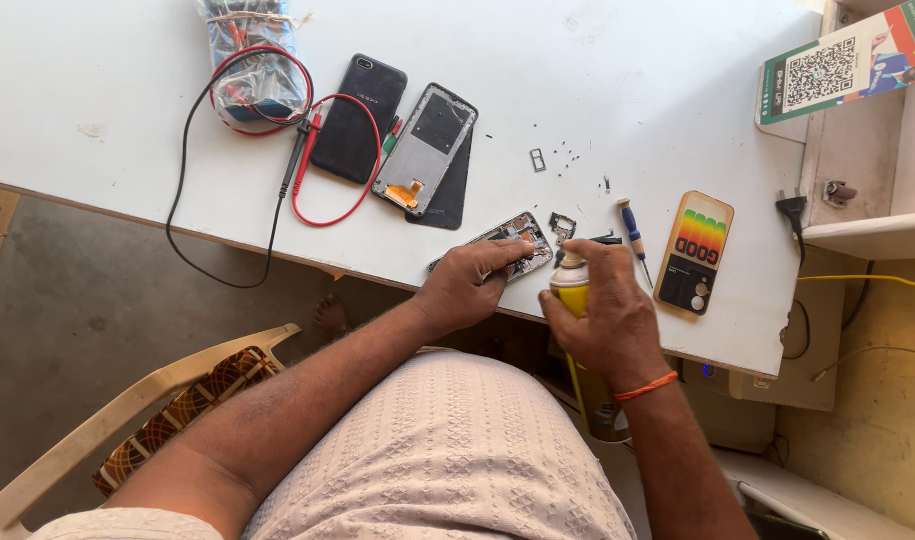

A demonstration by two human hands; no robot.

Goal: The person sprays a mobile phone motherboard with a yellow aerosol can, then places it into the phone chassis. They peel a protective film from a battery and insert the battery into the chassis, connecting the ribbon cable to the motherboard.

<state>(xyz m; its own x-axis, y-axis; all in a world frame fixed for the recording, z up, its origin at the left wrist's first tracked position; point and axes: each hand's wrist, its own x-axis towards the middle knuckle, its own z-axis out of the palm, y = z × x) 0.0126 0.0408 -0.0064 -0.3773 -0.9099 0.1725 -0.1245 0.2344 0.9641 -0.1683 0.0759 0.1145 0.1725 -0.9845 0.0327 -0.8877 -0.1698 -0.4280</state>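
My left hand [470,282] grips an opened phone body [523,237] at the near edge of the white table [598,90], its circuit side facing up. My right hand [608,310] is wrapped around a yellow spray can [572,282] with a white nozzle, held upright just right of the phone body, its nozzle close to the phone's end. A small dark part [563,226] lies on the table just beyond the can.
A blue-handled screwdriver [634,232] and a colourful phone case [695,251] lie to the right. A phone frame [426,150] on a dark panel, a black phone back [359,117], red and black probe leads [303,160], a wrapped bundle [250,55] and tiny screws [570,156] sit farther back. A chair [158,400] stands lower left.
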